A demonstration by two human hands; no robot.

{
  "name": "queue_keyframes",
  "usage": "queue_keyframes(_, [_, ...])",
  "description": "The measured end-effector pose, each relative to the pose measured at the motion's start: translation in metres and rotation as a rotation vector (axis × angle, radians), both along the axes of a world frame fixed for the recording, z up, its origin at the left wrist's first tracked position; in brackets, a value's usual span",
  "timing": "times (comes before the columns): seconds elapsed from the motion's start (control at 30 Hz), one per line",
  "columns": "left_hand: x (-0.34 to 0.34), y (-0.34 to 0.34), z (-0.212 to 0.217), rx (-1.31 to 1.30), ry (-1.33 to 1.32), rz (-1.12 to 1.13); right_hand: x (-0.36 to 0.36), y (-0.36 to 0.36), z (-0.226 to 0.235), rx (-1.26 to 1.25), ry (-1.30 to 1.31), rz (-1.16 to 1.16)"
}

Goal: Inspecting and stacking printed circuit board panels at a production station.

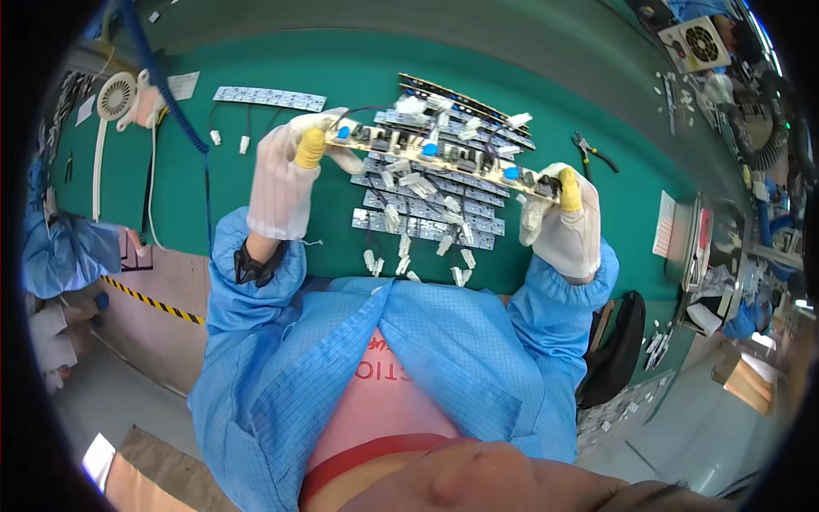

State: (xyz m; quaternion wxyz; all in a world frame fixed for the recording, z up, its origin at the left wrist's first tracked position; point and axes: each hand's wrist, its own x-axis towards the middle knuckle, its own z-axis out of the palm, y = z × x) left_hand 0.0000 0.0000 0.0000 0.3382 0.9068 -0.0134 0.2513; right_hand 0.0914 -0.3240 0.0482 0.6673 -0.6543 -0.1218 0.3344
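Observation:
A long circuit board strip [409, 148] with dark components and blue round parts is held up above the bench, tilted down toward the right. At its left end my left hand [314, 145], in a white glove with a yellow finger cot, grips it between thumb and fingers. My right hand [565, 205], gloved the same way, pinches the right end. Below the strip lie several rows of silvery circuit boards [426, 226] with wires and white connectors [392, 217]. Another component board [461, 101] rests behind them, partly hidden by the held strip.
A separate board panel [270, 97] with hanging connectors lies at the back left, near a small fan [117, 96] and a blue coiled cord [175, 102]. Right of the stack are pliers [590, 154]. A paper sheet [665, 224] and a tray [696, 247] sit farther right.

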Motion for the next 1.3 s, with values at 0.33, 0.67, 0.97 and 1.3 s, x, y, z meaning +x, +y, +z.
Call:
queue_keyframes(0.33, [0.026, 0.024, 0.007, -0.607, 0.017, -0.026, -0.004, 0.034, -0.007, 0.136, -0.311, -0.109])
queue_keyframes(0.67, [0.047, 0.162, -0.041, 0.357, 0.195, 0.593, 0.105, 0.013, -0.079, -0.759, -1.315, -0.174])
queue_keyframes(0.97, [0.040, 0.104, -0.012, -0.032, -0.434, 0.302, 0.102, 0.030, -0.072, -0.696, -1.103, -0.175])
queue_keyframes(1.3, [0.020, -0.031, 0.017, -0.041, -0.152, -0.213, 0.126, 0.029, -0.067, -0.946, -1.224, 0.095])
